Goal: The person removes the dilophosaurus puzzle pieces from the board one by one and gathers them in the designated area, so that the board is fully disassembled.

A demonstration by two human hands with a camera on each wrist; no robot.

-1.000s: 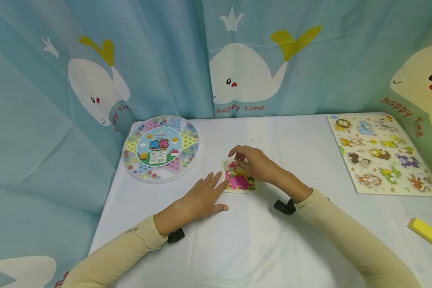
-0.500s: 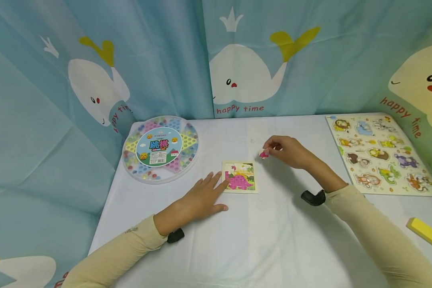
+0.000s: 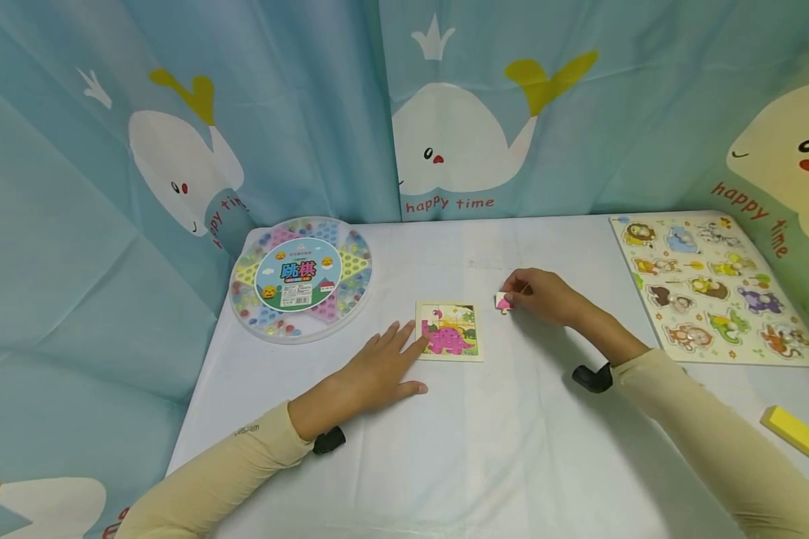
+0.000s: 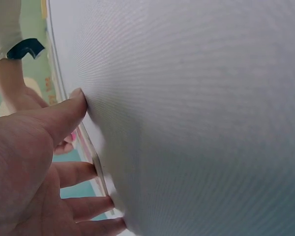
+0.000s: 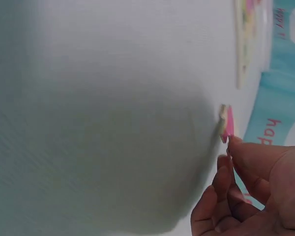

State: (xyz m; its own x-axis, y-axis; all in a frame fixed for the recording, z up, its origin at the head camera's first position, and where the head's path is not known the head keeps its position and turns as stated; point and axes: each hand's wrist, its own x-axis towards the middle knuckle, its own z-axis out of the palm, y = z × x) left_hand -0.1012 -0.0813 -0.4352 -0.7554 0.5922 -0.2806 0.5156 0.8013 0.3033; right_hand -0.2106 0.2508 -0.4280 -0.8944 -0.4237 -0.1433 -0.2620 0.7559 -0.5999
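A small square jigsaw puzzle (image 3: 450, 340) with a pink dinosaur picture and a pale frame lies mid-table in the head view. My left hand (image 3: 377, 372) lies spread at its left side, index fingertip over the picture's left edge. In the left wrist view that hand (image 4: 24, 167) has its thumb straight and its fingers extended beside the puzzle's edge. To the right of the puzzle, my right hand (image 3: 544, 296) pinches a pink and white puzzle piece (image 3: 503, 301) between thumb and fingertips. The right wrist view shows the piece (image 5: 229, 122) edge-on, just beyond the thumb tip.
A round Chinese checkers set (image 3: 298, 278) sits at the back left. On the right lies an animal peg-puzzle board (image 3: 721, 290), with a yellow block (image 3: 797, 433) nearer the front. A blue whale-print curtain (image 3: 310, 90) hangs behind the white table (image 3: 445, 464).
My right hand has lifted away from the puzzle to the right with the piece, then dropped slightly nearer me. The piece has turned in its fingers. My left hand has stayed put.
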